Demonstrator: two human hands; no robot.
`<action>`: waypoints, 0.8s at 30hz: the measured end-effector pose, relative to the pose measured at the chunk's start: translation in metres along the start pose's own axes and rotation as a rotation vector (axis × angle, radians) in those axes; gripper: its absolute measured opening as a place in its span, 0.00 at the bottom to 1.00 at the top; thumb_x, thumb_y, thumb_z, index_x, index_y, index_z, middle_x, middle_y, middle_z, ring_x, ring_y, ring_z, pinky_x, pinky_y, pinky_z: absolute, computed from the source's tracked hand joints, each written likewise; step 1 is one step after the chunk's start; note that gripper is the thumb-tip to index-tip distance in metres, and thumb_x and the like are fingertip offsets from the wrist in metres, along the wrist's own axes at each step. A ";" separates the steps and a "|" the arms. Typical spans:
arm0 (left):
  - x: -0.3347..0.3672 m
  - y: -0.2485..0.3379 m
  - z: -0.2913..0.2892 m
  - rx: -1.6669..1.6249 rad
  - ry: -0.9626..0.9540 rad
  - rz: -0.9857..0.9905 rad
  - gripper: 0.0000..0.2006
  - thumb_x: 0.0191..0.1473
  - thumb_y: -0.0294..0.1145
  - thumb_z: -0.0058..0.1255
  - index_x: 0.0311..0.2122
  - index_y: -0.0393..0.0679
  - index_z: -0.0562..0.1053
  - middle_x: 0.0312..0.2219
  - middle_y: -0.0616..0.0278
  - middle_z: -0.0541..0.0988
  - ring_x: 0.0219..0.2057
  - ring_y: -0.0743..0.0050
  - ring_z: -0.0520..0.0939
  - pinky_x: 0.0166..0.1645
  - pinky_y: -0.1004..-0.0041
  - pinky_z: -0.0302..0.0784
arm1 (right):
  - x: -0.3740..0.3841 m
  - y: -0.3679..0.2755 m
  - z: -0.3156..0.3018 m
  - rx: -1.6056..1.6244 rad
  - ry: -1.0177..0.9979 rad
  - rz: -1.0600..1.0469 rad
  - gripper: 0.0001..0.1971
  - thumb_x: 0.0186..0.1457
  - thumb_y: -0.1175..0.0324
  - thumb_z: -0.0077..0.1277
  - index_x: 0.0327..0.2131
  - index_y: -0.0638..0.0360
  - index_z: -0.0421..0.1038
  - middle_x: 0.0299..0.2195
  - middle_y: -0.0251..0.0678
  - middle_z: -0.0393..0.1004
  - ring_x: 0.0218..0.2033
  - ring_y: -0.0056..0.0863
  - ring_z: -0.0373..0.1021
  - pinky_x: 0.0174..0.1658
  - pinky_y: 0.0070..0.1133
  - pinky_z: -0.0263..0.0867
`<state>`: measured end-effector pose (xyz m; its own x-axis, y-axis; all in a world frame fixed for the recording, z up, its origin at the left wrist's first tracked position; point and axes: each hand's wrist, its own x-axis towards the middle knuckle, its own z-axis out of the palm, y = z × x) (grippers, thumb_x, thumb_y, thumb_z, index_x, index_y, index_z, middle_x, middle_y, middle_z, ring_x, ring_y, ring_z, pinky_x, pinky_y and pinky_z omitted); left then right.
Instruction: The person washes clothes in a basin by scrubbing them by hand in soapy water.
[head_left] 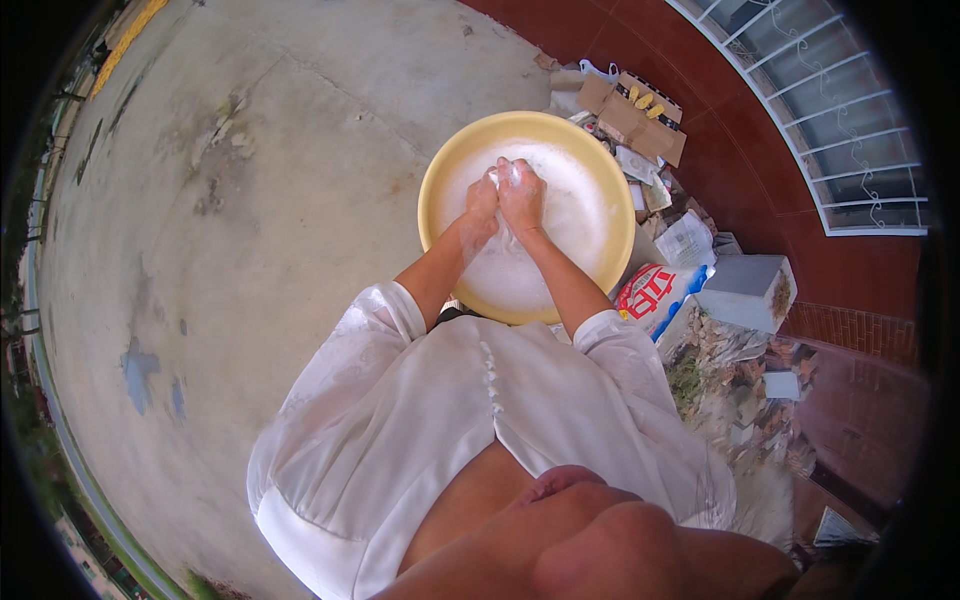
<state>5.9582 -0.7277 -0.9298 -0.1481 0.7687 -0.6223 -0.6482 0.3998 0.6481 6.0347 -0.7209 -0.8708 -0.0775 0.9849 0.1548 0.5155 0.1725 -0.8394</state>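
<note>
A yellow plastic basin in front of me holds water topped with thick white suds. Over its middle, my left hand and my right hand are pressed together, fingers curled and wet with foam. Something white shows between the fingers; whether it is wet cloth or only lather, I cannot make out. Both forearms reach in over the near rim, with white sleeves pushed up towards the elbows.
Right of the basin lie a white, red and blue printed bag, a pale grey block and heaped rubble. Farther back, an open cardboard box has yellow corn cobs on it. A dark red wall with a barred window borders the concrete ground.
</note>
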 end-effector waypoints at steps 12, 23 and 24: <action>0.379 0.130 0.002 1.130 0.239 0.518 0.22 0.61 0.40 0.38 0.57 0.43 0.59 0.38 0.36 0.76 0.41 0.38 0.77 0.44 0.53 0.73 | 0.352 0.185 0.223 -0.309 0.038 -0.117 0.18 0.57 0.61 0.47 0.44 0.65 0.69 0.38 0.53 0.75 0.39 0.47 0.73 0.43 0.33 0.67; 0.320 0.072 0.030 0.888 0.246 0.928 0.22 0.57 0.29 0.42 0.58 0.38 0.63 0.45 0.41 0.75 0.51 0.45 0.74 0.56 0.61 0.67 | 0.300 0.197 0.130 -0.099 0.071 -0.242 0.12 0.57 0.66 0.48 0.39 0.65 0.70 0.33 0.48 0.75 0.35 0.42 0.72 0.40 0.29 0.67; 0.303 0.063 0.024 0.884 0.278 0.934 0.22 0.57 0.29 0.42 0.58 0.38 0.63 0.45 0.41 0.75 0.51 0.45 0.74 0.56 0.61 0.67 | 0.274 0.155 0.107 -0.084 0.051 -0.260 0.12 0.57 0.66 0.48 0.39 0.65 0.70 0.33 0.48 0.75 0.35 0.42 0.72 0.40 0.29 0.67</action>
<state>5.8903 -0.4569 -1.0669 -0.4879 0.8463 0.2139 0.4706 0.0487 0.8810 6.0022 -0.4230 -1.0147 -0.1747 0.9052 0.3873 0.5526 0.4158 -0.7224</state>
